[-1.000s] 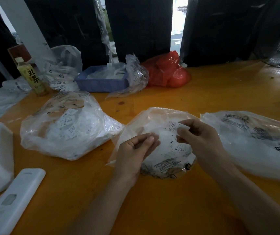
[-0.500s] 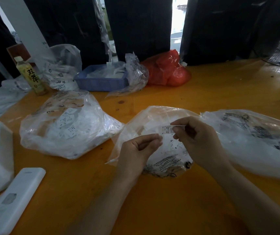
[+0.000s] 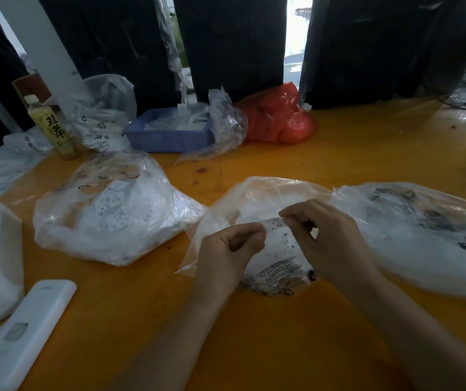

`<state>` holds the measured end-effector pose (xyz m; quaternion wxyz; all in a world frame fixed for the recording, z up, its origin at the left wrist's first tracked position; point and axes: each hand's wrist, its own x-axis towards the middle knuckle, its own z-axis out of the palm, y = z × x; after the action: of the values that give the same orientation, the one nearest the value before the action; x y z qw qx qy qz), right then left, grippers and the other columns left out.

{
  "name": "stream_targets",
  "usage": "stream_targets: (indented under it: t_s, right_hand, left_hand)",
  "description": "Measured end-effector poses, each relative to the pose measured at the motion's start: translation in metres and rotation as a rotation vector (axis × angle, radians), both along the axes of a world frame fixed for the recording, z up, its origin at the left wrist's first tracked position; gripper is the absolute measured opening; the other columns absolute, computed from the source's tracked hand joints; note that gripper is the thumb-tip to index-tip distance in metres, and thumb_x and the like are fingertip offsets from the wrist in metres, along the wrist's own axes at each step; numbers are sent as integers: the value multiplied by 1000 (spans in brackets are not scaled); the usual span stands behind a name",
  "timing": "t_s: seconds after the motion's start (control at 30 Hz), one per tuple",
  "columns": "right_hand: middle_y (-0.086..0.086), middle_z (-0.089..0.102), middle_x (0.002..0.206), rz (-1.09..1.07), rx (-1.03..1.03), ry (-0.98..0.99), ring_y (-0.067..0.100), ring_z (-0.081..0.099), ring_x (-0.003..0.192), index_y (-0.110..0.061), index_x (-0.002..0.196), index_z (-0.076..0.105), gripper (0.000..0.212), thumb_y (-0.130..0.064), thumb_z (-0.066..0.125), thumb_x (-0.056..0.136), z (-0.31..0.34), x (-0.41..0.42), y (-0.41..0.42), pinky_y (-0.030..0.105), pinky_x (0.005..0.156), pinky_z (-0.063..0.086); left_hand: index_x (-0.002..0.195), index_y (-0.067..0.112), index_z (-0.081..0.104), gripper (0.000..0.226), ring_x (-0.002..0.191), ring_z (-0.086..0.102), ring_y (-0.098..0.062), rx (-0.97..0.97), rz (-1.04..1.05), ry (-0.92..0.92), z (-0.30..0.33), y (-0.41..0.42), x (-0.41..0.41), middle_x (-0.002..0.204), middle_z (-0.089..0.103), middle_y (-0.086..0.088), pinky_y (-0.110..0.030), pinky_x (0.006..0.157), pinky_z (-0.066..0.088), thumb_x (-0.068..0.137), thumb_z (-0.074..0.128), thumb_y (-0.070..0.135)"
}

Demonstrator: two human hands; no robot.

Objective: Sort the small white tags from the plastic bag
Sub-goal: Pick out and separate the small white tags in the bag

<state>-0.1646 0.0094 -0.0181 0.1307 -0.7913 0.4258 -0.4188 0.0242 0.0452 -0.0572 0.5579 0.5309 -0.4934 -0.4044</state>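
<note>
Your right hand [image 3: 330,244] pinches a small white tag [image 3: 275,222] between thumb and forefinger, and your left hand [image 3: 226,249] has its fingers curled with the tips at the tag's other end; whether the left truly grips the tag or only touches it is hard to tell. Both hands hover over the middle plastic bag [image 3: 254,198], which lies near the tabletop's [image 3: 254,334] middle, toward your edge, and holds more printed tags.

The likely trouble from here: the tag is thin and light, so a loose pinch could let it slip back among the unsorted ones, and you would lose track of which was checked. Two tags may also cling together and go as one into the wrong pile. The size letters are small and the light is dim, so a misread is a fair risk.

To the left sits a fuller bag of tags [image 3: 107,218]; to the right, toward the tabletop's right edge, another clear bag [image 3: 423,235] whose contents look white but are unclear. Along the far edge stand a blue tray [image 3: 167,136] lined with clear plastic and holding something white, a red bag [image 3: 279,119], another clear bag [image 3: 104,111] and a drink bottle [image 3: 54,128]. A white remote [image 3: 20,337] lies at the near left corner.
</note>
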Motion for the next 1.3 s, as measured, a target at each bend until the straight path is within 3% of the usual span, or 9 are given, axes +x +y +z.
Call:
stream_targets:
  t_s: [0.1,0.2,0.37,0.53,0.8,0.9,1.0,1.13,1.3]
  right_hand:
    - [-7,69,100,40,14,44,1,61,79,-16,110,75,16,-12,66,97,0,1,1,6,74,47]
    - [-9,68,99,36,44,15,-2,61,81,-17,109,75,15,-13,66,97,0,0,-1,7,75,47]
    - [-11,68,97,29,97,-13,-5,59,92,-16,106,75,13,-11,67,97,1,-2,-2,5,76,45]
    - [-22,66,95,30,180,-44,-1,59,92,-25,105,73,13,-17,65,98,0,0,-1,11,76,49]
    - [-31,57,88,68,235,47,-13,57,94,-31,113,71,18,-23,66,98,-4,-2,-3,4,75,45]
    - [-19,62,86,65,319,-86,-9,63,83,-38,120,60,28,-29,68,95,-8,1,-3,11,68,51]
    - [-15,71,86,35,348,-248,0,69,78,-36,105,63,14,-27,68,96,-11,3,-3,14,69,54]
    - [-26,69,87,81,314,-161,-3,67,84,-41,98,68,8,-33,68,95,-15,8,2,12,73,52]
    - [-35,61,93,85,228,-55,-11,62,93,-35,118,72,26,-42,63,94,-15,13,4,8,79,50]
  left_hand:
    - [103,42,79,15,80,81,-17,6,15,-9,1,2,-1,101,82,14,-28,77,65,89,82,35]
    - [94,52,79,12,74,81,-18,7,33,0,5,4,-2,99,82,16,-25,69,64,85,81,46]
    - [95,43,83,16,85,81,-18,3,47,75,5,2,-1,96,83,6,-25,65,64,91,83,27]
    - [106,25,80,14,90,81,-20,36,26,121,5,3,0,96,83,-2,-26,64,64,92,81,23]
    - [102,31,82,17,85,80,-19,37,20,124,6,3,-1,95,83,-1,-26,64,64,89,84,20]
    - [104,29,81,18,85,80,-17,42,-1,109,7,4,-3,97,83,2,-25,63,64,88,85,22]
    - [104,29,81,19,86,80,-16,56,0,135,8,5,-6,98,83,3,-25,63,64,86,85,24]
    - [97,35,84,19,92,80,-13,65,13,184,9,5,-5,100,83,4,-25,64,64,78,85,35]
    - [96,37,85,21,98,78,-11,84,46,226,8,4,-3,104,83,5,-25,65,64,75,84,39]
